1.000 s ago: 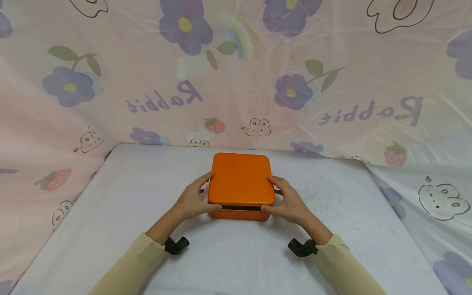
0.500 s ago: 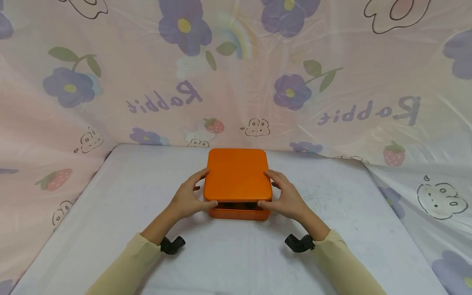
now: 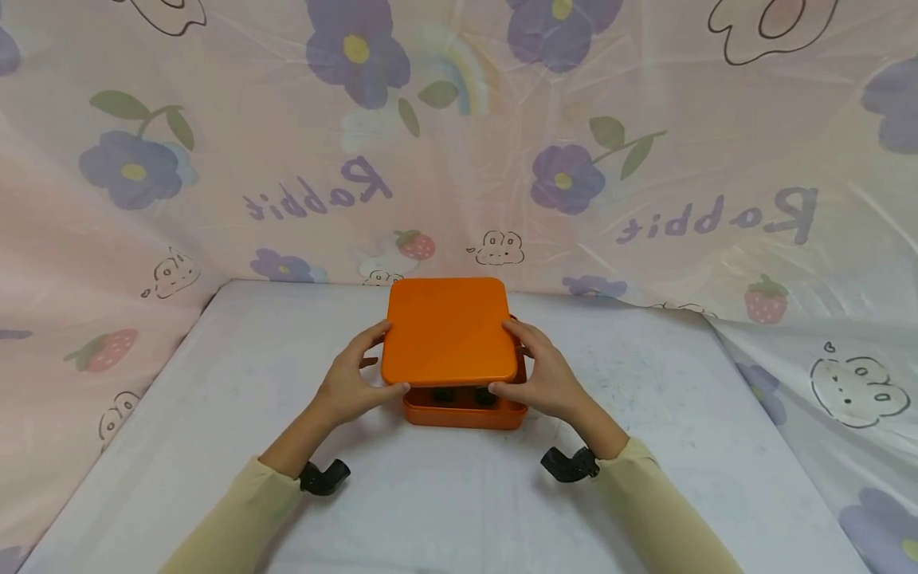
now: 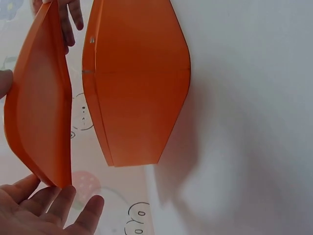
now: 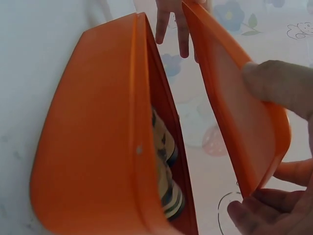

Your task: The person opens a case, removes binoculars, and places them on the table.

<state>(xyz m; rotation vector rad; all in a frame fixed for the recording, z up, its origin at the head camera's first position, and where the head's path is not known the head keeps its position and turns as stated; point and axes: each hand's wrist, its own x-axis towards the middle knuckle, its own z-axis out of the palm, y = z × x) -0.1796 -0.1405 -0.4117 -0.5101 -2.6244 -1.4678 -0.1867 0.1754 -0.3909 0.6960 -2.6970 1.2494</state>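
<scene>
An orange lid [image 3: 448, 331] is raised over an orange box [image 3: 464, 416], clear of its rim on the near side. My left hand [image 3: 350, 384] grips the lid's left edge, thumb at the front corner and fingers along the side. On the opposite edge, my right hand [image 3: 548, 376] holds it the same way. The left wrist view shows a wide gap between the lid [image 4: 41, 103] and the box [image 4: 139, 98]. Inside the box, the right wrist view shows rounded, striped, pale and dark things [image 5: 171, 196]; the lid hides most of the contents from the head view.
The box stands on a white-covered table [image 3: 445, 510]. A printed cloth [image 3: 459, 175] with flowers and rabbits hangs behind the table and at its sides. Black curved wrist mounts [image 3: 326, 478] stick out from both wrists.
Both hands have lifted the lid off the box and carried it up, away and slightly left. The gap has widened, showing dark round things inside. The box has stayed in place.
</scene>
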